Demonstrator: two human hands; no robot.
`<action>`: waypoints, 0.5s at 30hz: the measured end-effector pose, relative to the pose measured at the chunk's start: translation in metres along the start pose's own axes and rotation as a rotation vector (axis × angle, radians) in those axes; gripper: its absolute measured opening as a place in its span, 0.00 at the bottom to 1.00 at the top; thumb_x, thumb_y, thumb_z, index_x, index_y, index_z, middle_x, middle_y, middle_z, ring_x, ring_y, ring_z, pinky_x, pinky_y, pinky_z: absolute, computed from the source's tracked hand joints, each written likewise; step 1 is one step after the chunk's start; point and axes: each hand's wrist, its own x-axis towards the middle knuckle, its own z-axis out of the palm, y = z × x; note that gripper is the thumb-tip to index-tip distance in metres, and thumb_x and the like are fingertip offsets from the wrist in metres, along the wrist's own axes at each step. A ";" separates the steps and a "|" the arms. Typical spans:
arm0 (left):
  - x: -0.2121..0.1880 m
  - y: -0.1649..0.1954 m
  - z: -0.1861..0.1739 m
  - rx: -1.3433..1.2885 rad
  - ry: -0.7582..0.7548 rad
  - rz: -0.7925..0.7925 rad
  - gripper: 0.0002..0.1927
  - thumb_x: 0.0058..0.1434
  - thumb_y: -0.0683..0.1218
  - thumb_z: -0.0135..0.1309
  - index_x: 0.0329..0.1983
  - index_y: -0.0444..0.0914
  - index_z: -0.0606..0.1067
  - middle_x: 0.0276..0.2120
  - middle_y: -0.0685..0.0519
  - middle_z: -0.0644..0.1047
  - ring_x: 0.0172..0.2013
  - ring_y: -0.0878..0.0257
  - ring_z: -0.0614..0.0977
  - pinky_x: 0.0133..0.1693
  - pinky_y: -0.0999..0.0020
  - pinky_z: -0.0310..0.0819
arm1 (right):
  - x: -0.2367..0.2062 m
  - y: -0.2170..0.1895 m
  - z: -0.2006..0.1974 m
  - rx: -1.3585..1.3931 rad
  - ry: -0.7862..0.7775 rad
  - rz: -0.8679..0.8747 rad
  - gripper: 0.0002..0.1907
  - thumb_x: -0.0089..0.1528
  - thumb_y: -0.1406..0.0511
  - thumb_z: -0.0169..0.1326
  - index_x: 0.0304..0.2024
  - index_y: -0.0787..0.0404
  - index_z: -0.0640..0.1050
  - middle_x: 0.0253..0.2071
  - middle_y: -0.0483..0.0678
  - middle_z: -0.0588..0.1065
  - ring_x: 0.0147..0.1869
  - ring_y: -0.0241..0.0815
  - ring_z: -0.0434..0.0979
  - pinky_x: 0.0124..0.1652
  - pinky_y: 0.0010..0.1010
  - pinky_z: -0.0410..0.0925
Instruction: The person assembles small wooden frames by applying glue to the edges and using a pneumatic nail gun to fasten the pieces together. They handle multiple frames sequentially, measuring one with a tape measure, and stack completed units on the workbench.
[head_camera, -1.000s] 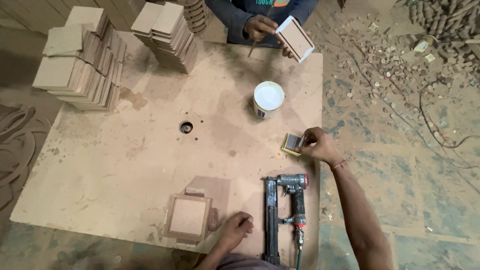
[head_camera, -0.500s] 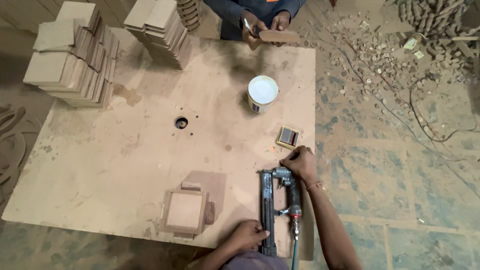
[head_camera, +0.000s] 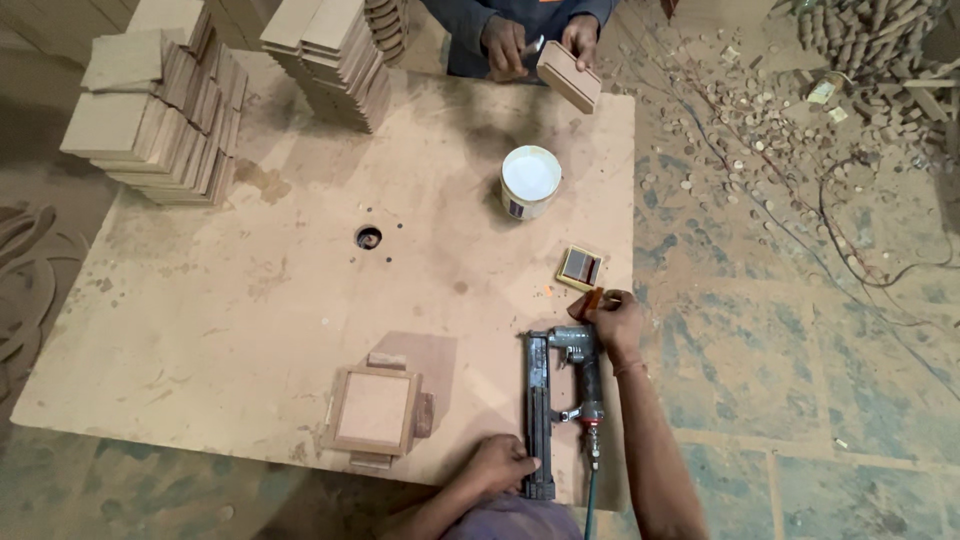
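Observation:
A pneumatic nail gun lies on the board table near its front right corner. My left hand grips the near end of the gun's long magazine. My right hand sits at the gun's head and pinches a small reddish-brown strip. Just beyond that hand lies a small open yellow box. A square wooden frame piece, with loose strips around it, lies left of the gun.
A white tub stands mid-table, with a round hole in the board to its left. Stacks of wooden squares fill the far left. Across the table another person's hands hold a wooden piece. Wood scraps litter the floor on the right.
My right hand left the yellow box and came back to the nail gun's head, holding a small strip. My left hand shifted right onto the magazine's end.

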 end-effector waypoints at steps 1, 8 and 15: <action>0.000 0.001 0.000 0.039 -0.001 -0.016 0.16 0.63 0.48 0.62 0.43 0.31 0.74 0.32 0.48 0.81 0.26 0.63 0.83 0.26 0.70 0.80 | 0.001 0.000 -0.001 0.022 -0.009 0.056 0.24 0.45 0.71 0.67 0.45 0.67 0.80 0.33 0.52 0.81 0.36 0.44 0.82 0.37 0.34 0.75; -0.006 0.001 0.001 -0.070 0.033 0.030 0.18 0.61 0.46 0.64 0.45 0.29 0.74 0.34 0.46 0.81 0.26 0.62 0.82 0.25 0.67 0.79 | 0.004 -0.013 -0.010 0.332 -0.140 0.248 0.15 0.50 0.71 0.68 0.38 0.72 0.80 0.29 0.52 0.81 0.26 0.39 0.80 0.27 0.30 0.73; -0.013 -0.005 0.002 -0.146 0.072 0.098 0.19 0.62 0.48 0.65 0.45 0.27 0.75 0.33 0.45 0.81 0.27 0.61 0.82 0.25 0.68 0.78 | 0.008 -0.010 -0.011 0.209 -0.235 0.251 0.11 0.59 0.67 0.65 0.36 0.72 0.81 0.29 0.54 0.79 0.25 0.42 0.75 0.23 0.32 0.67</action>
